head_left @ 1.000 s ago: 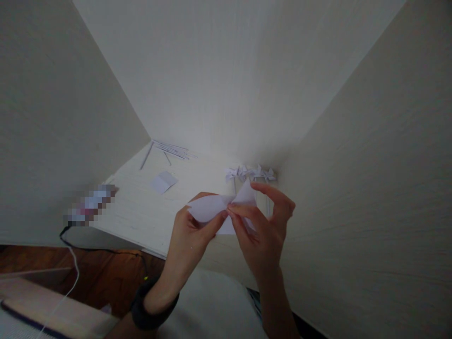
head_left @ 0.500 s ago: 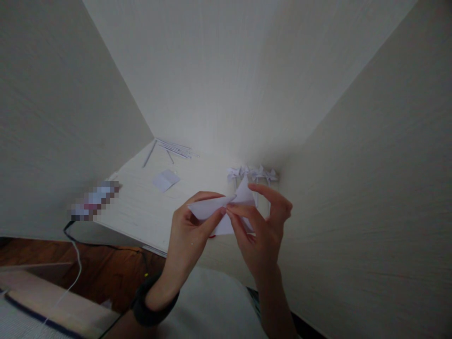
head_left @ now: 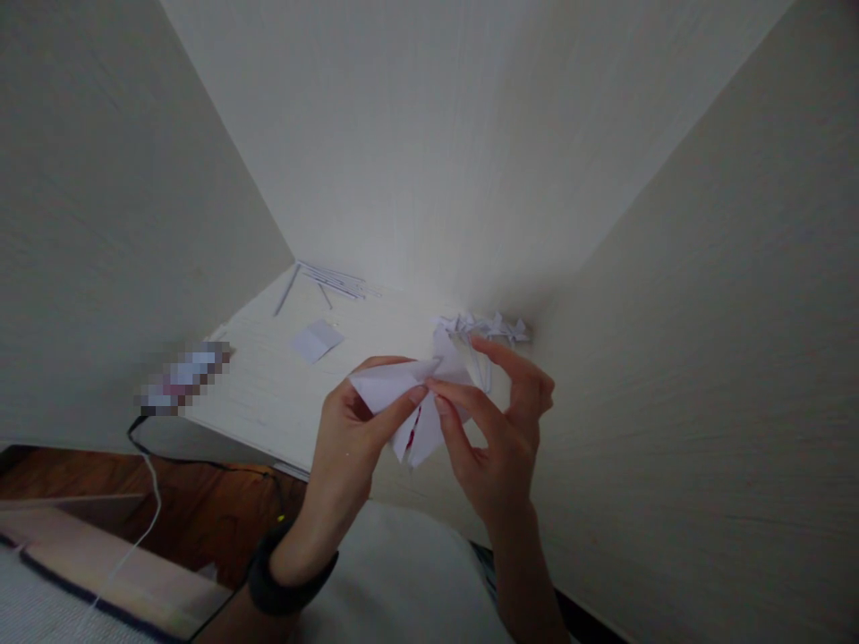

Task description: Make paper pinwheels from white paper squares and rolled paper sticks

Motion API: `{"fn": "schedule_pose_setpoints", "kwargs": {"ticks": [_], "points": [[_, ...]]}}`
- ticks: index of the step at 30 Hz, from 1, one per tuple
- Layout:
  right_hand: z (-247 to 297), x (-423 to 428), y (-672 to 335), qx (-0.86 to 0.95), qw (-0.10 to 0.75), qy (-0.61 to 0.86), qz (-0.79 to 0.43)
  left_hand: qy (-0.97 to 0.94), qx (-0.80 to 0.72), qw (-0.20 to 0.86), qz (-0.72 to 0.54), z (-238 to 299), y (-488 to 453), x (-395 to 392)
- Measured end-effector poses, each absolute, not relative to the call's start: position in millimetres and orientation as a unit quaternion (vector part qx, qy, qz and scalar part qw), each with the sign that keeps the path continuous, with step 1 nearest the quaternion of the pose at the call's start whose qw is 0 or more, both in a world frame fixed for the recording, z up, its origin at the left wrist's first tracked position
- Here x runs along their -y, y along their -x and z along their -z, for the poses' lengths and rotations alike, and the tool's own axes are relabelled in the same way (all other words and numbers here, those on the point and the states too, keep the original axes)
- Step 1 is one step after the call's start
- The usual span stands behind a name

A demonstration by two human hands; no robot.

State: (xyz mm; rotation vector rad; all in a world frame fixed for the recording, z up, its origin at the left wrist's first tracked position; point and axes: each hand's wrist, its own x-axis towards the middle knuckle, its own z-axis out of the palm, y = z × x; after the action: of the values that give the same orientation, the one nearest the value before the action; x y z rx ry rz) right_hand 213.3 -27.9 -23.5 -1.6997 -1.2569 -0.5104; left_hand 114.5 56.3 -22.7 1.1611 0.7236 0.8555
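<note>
- Just below the centre of the view, toward 6 o'clock, folded paper (head_left: 386, 385) is held raised between two hands; the directions below are taken from it.
- At 8 o'clock, the left hand (head_left: 350, 436) pinches it closely, thumb on top near the middle, other fingers passing behind.
- At 4 o'clock, the right hand (head_left: 503, 438) brings thumb and a fingertip almost together at the middle, apparently on a flap; another finger stands clear.
- The step in hand looks to be gathering flaps inward; the next move seems to call for the left thumb to pin the middle while the right guides paper without tearing it.
- Around 2 o'clock are pinwheel-like papers (head_left: 500, 325); near 10, a paper square (head_left: 318, 341) lies on the table (head_left: 255, 385), thin sticks (head_left: 332, 280) beyond.
- Unclear: whether the red streak (head_left: 414, 429) is a mark or shows through a slit. At 9 o'clock, an object (head_left: 184, 376) is pixelated.
</note>
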Motion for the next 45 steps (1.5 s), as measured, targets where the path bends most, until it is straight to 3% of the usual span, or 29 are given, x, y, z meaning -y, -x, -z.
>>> {"fn": "schedule_pose_setpoints", "kwargs": {"ticks": [9,15,35,45], "points": [[20.2,30.2,-213.1,0.472,0.528,0.695,0.121,-0.504,-0.327,0.701,-0.384,24.4,-113.4,-55.8],[15.7,30.2,-212.9,0.452,0.526,0.717,0.077,-0.521,-0.331,0.688,-0.381,19.6,-112.3,-52.8],[30.4,26.8,-223.2,0.403,0.602,0.689,-0.008,-0.532,-0.321,0.699,-0.355,15.9,-113.6,-51.3],[29.3,27.7,-222.1,0.417,0.596,0.685,-0.025,-0.535,-0.331,0.692,-0.354,21.6,-111.9,-53.5]]}}
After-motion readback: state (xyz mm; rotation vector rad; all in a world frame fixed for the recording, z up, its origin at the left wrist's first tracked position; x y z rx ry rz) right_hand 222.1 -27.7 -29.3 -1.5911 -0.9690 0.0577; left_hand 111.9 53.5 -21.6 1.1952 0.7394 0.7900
